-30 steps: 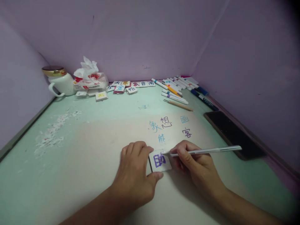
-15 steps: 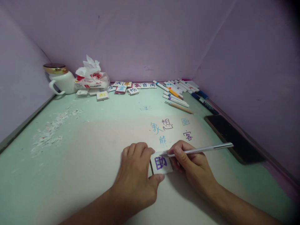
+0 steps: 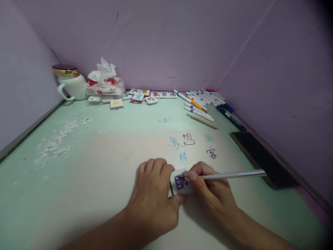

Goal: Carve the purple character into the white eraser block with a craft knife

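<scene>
In the head view a small white block [image 3: 178,191] with a dark side edge bears a purple written character. My left hand [image 3: 153,194] closes on its left side, with the fingers at the far edge and the thumb at the near edge. My right hand [image 3: 214,191] pinches a silver craft knife [image 3: 234,174] close to its blade. The blade tip rests on or just over the purple character; contact is hard to tell. My right fingers cover the block's right side.
White shavings [image 3: 59,140] lie at the left. Along the back are a white mug [image 3: 74,88], a tissue pack [image 3: 106,88] and several character blocks [image 3: 137,97]. Several markers [image 3: 199,99], a wooden-handled tool [image 3: 204,122] and a black phone [image 3: 260,158] lie on the right.
The knife tip has moved from the block's upper edge down onto the purple character, and my right hand covers more of the block. The camera view has shifted slightly.
</scene>
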Demonstrator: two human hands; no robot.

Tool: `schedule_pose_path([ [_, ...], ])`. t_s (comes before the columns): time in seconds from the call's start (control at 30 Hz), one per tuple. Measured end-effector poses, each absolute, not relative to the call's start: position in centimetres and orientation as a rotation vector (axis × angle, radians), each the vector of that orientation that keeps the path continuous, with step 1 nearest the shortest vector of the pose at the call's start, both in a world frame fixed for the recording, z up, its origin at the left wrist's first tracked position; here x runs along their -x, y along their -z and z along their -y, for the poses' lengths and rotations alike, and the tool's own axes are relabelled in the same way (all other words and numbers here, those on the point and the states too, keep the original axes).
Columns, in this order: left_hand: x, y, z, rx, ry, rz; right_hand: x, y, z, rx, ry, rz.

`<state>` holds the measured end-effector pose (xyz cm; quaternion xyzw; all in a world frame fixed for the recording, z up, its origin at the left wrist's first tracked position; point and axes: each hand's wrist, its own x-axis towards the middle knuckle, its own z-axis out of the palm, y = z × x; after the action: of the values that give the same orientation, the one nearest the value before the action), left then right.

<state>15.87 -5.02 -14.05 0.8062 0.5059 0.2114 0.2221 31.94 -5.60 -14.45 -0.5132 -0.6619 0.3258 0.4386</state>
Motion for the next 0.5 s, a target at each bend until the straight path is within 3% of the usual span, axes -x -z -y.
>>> schedule_pose_path([
  [0.5,-16.07,14.09,4.99,-2.235,-0.549,-1.414,-31.76,14.67,5.55,1.292,-0.819,1.692],
])
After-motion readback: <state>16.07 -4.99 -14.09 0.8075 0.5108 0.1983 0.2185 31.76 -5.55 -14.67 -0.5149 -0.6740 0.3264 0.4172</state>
